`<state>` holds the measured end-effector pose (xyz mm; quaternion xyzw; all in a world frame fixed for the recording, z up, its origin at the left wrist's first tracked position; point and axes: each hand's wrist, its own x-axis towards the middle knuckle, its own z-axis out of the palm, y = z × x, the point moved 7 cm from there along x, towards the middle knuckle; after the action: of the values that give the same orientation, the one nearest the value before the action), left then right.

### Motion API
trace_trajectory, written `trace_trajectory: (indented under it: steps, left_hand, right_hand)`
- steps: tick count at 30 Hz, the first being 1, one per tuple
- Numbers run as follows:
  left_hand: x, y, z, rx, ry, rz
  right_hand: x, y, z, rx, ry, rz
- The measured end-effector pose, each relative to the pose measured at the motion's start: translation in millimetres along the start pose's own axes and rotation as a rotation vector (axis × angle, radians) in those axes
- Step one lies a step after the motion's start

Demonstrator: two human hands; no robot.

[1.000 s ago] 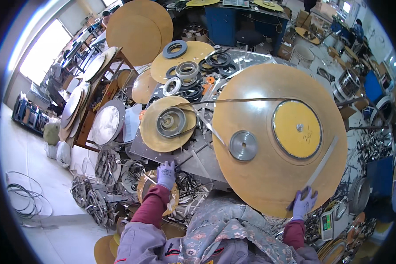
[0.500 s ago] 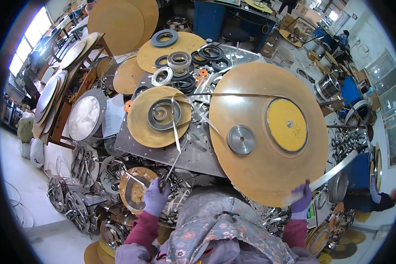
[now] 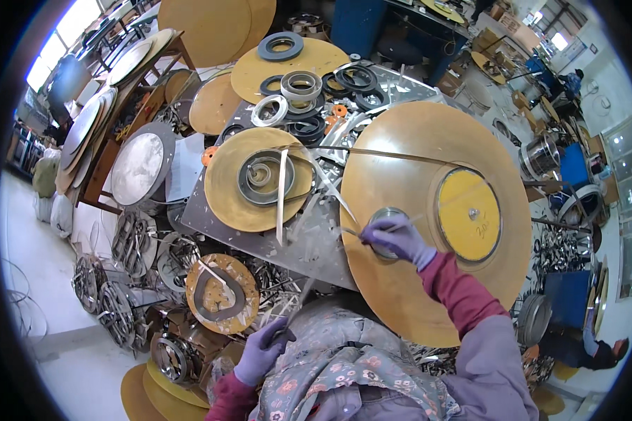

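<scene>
My right hand reaches over the large tan disc, partly covering a small round steel block. Its fingertips are pinched at the block's left edge, on the end of a thin metal strip. Low beside the apron, my left hand is closed round a slim metal tool, blurred and pointing up; its kind is unclear. A yellow round plate sits on the large disc. To the left, a smaller tan disc carries a metal ring with coiled strip inside, and a dark strip spans both discs.
Black and grey rings crowd the back of the grey table. Scrap strips pile below its front edge, beside a tan disc with a bent ring. Stacked discs stand at left; another person is at far right.
My right hand has let go of a broad pale strip and moved left and inward over the steel block. My left hand has dropped lower, toward my body, with the slim tool.
</scene>
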<state>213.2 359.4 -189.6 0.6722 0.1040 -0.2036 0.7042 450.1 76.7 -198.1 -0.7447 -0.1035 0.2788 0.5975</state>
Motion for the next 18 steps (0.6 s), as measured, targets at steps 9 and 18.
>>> trace_trajectory:
  steps: [9,18]
  left_hand:
    - [64.3,10.9,85.1,0.68,-0.045,0.155]
    - [67.8,19.6,104.1,0.877,-0.012,0.083]
  right_hand:
    - [81.3,-10.1,-165.5,0.095,0.226,0.092]
    - [69.7,-2.4,-286.2,0.042,0.417,0.142]
